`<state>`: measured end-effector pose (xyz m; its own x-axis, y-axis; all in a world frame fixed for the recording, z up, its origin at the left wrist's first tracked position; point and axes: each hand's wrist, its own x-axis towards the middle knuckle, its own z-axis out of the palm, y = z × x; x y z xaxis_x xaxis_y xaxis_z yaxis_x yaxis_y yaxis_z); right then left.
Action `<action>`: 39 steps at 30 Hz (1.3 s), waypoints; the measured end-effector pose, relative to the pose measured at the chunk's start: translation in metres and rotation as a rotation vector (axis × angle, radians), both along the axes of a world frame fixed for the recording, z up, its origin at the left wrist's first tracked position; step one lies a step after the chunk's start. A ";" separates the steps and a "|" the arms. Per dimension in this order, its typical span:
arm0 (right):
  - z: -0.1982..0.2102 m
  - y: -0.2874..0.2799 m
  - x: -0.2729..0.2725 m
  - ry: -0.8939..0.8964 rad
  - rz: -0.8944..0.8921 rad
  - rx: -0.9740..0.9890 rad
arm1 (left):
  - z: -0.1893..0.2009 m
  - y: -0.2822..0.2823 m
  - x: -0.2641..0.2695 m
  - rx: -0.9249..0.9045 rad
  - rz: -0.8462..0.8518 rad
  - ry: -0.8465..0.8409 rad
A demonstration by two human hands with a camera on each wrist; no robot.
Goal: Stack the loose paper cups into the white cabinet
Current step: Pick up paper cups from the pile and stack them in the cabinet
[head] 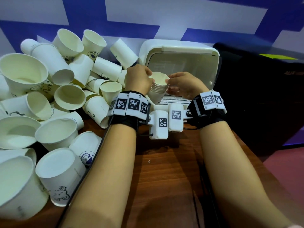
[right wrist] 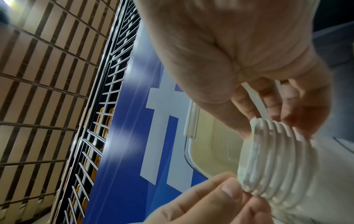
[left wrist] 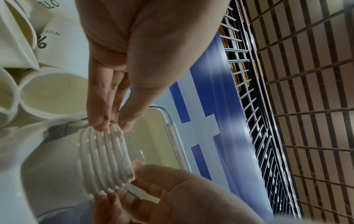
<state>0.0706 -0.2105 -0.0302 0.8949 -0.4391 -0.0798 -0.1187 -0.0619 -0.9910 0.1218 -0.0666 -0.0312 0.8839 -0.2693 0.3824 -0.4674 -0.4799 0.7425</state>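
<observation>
A stack of several nested white paper cups stands upright at the front left of the open white cabinet; whether its base rests on the slatted floor is hidden. My left hand pinches the stack's top rims from the left, and my right hand pinches them from the right. In the left wrist view my left hand grips the ribbed rims of the stack. In the right wrist view my right hand holds the stack from above. Many loose cups lie piled at the left.
The pile of cups covers the left half of the wooden table up to the blue and white wall. A large black object stands right of the cabinet. The cabinet's lid is raised.
</observation>
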 end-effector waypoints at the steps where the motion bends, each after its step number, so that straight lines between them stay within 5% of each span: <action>1: 0.000 0.000 0.000 -0.006 -0.001 0.009 | 0.001 0.001 -0.001 0.020 0.011 -0.009; 20: -0.003 0.011 0.001 -0.087 -0.019 0.040 | 0.018 0.001 -0.023 0.130 -0.234 0.350; 26: 0.000 0.009 0.000 -0.068 -0.010 0.050 | 0.017 0.003 -0.027 0.194 -0.347 0.382; 39: 0.011 0.010 -0.004 -0.053 -0.023 -0.017 | 0.032 0.011 -0.043 0.310 -0.255 0.261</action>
<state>0.0671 -0.2004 -0.0189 0.8874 -0.4603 -0.0250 -0.0677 -0.0765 -0.9948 0.0786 -0.0558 0.0012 0.8303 -0.5568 0.0240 -0.4166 -0.5915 0.6903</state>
